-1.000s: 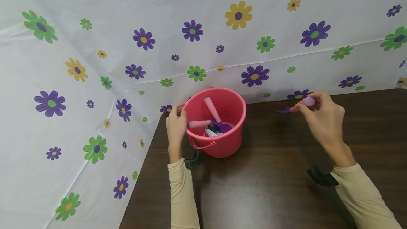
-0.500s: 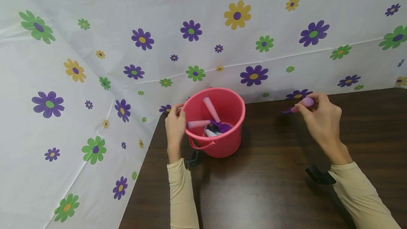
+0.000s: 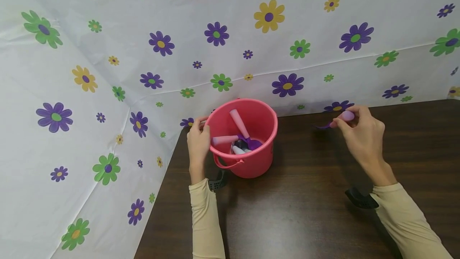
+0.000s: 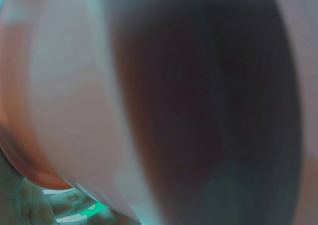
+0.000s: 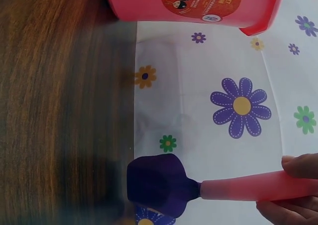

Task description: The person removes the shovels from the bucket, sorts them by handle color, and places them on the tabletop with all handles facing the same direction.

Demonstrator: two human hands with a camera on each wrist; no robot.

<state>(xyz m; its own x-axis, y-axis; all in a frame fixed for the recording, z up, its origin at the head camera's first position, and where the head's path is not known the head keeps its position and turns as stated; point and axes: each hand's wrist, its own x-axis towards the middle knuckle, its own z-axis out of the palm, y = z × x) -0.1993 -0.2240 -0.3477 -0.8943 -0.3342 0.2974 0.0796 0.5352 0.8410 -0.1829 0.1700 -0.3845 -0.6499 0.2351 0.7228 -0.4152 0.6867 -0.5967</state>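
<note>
A pink bucket stands on the dark table, its mouth tipped toward the camera. My left hand grips its left rim; in the left wrist view the bucket wall fills much of the frame, blurred. Inside lie several utensils, among them a purple-headed one with a pink handle and another pink handle. To the right of the bucket, my right hand pinches a spatula by its pink handle. The spatula's purple head points left toward the bucket, above the table.
A white cloth with printed flowers covers the wall behind and to the left. The brown wooden table reaches toward the front and right. A round red label is on the bucket's side.
My right hand and the spatula have shifted very slightly left. My left hand stays on the bucket rim, and the bucket's contents look the same.
</note>
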